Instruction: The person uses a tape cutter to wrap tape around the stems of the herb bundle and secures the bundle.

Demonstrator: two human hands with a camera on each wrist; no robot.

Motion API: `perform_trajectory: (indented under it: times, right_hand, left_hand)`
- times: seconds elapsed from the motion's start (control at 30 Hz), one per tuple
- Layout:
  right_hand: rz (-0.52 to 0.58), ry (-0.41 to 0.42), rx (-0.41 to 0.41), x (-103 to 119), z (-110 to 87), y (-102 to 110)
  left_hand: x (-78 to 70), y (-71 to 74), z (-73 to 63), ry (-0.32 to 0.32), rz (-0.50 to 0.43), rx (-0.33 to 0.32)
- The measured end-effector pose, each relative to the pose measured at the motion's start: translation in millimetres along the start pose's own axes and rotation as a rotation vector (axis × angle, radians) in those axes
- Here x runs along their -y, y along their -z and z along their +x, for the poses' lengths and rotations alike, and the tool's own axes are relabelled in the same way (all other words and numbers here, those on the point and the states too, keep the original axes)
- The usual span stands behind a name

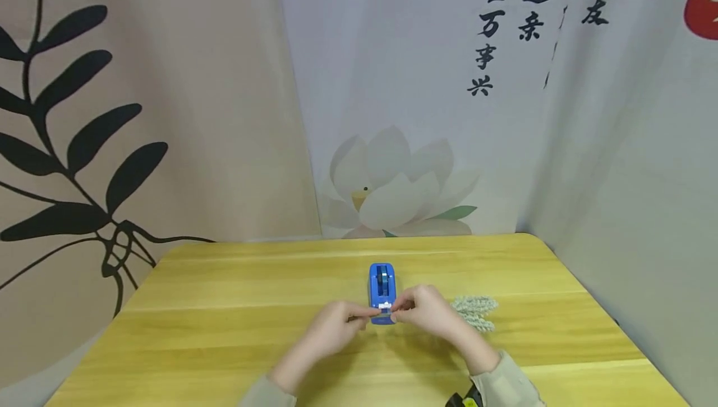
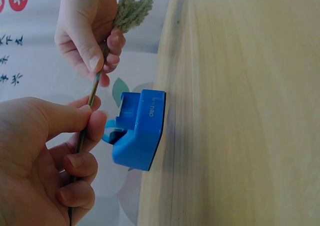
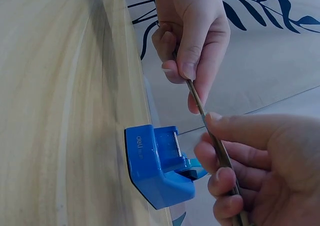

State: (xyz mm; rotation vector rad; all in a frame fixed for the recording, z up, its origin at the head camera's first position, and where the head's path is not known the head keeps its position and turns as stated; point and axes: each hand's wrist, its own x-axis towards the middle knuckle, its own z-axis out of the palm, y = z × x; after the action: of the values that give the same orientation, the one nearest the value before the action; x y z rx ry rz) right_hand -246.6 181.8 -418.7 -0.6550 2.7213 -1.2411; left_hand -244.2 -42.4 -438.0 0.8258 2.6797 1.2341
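Between both hands runs a thin bundle of brown stems [image 2: 94,89] from a dried plant with pale green fluffy heads [image 1: 474,312]. My left hand [image 1: 335,327] pinches the stems between thumb and forefinger, the other fingers curled about their lower end. Closer to the heads, my right hand [image 1: 427,313] grips the same stems, thumb on top; the heads stick out past it to the right. A short stretch of stem [image 3: 197,99] shows between the two thumbs. Just beyond stands a blue tape dispenser [image 1: 384,292] with a toothed cutting edge and a tape roll.
The wooden table [image 1: 224,307] carries the dispenser upright near its middle. Behind it hangs a pale curtain [image 1: 404,83] printed with a lotus, dark leaves and characters. A dark object with a yellow-green spot [image 1: 469,402] shows by the right cuff.
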Motion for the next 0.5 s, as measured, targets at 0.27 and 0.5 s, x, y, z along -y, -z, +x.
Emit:
perform_trajectory:
  times: [0.27, 0.5]
  right_hand:
    - [-0.027, 0.032, -0.005, 2.3, 0.3, 2.0]
    - [-0.013, 0.062, 0.032, 0.7, 0.7, 1.2]
  left_hand:
    - [1.0, 3.0, 1.5, 0.009, -0.007, 0.009]
    - [2.5, 3.3, 2.0, 0.000, 0.014, 0.008]
